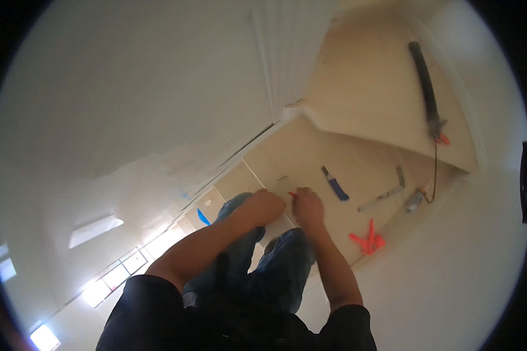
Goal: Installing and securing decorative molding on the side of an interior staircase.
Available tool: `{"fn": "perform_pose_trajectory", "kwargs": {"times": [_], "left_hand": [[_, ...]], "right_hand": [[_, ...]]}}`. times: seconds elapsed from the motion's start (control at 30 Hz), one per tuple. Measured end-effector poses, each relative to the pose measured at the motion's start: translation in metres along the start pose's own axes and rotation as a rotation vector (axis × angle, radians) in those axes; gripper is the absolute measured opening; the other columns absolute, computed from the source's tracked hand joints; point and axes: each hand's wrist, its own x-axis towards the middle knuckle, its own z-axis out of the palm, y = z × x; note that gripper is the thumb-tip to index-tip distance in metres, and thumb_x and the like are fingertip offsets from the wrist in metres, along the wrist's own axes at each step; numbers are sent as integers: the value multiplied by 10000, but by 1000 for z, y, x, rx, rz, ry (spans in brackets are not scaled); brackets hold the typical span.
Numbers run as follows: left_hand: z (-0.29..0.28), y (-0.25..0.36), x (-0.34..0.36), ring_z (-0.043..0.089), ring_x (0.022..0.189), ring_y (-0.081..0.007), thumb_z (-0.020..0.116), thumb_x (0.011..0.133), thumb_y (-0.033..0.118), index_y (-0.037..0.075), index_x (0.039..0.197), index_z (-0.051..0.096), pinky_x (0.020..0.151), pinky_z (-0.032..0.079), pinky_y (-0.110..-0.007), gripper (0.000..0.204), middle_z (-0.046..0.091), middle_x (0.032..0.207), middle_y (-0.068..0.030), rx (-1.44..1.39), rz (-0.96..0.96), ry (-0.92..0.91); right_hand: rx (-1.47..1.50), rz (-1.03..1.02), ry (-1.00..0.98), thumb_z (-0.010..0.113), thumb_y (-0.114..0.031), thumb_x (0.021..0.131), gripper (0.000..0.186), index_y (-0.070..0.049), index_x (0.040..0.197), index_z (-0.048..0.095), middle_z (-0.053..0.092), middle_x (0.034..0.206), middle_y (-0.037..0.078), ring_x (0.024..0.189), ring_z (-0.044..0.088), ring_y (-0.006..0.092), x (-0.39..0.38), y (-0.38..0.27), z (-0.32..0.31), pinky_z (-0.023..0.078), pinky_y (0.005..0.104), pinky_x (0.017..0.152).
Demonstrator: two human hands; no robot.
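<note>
My left hand (266,206) is closed in front of my knees, its fingers curled; whatever it may hold is hidden. Close to its right, my right hand (308,207) is pinched on a small orange-red piece (292,194), whose kind does not show. Both hands are above the beige floor (298,152), a short gap apart. Right of them lies a blue-handled tool (335,183) with a dark blade-like end. Beyond it is a grey metal angled tool (386,193). Nearer me sits a bright orange-red thing with spread prongs (369,238).
A raised beige step (380,93) occupies the far right, with a long dark tube-shaped tool (425,85) with orange parts on it. A cord (435,169) hangs to a silver cylinder (416,200) below. White walls (129,117) border both sides. A blue strip (203,216) shows left.
</note>
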Motion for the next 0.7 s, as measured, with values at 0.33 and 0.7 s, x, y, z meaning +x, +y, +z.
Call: {"fn": "perform_pose_trajectory", "kwargs": {"times": [0.33,0.7], "left_hand": [[-61,29,-253,677,1127,-352,641,939,263,114,1077,774,962,541,-488,243,716,1125,-155,-255,-466,30],[-53,178,-549,742,1049,-329,645,975,260,95,1128,782,943,590,-437,263,780,1133,-132,-654,-1065,92]], "right_hand": [[-14,5,-103,640,-252,945,176,-107,1020,705,728,978,125,999,704,337,-174,-80,-148,543,491,857],[-180,293,-486,513,-384,1071,411,-31,1060,722,732,1053,227,987,708,436,-379,22,-226,574,557,874]]}}
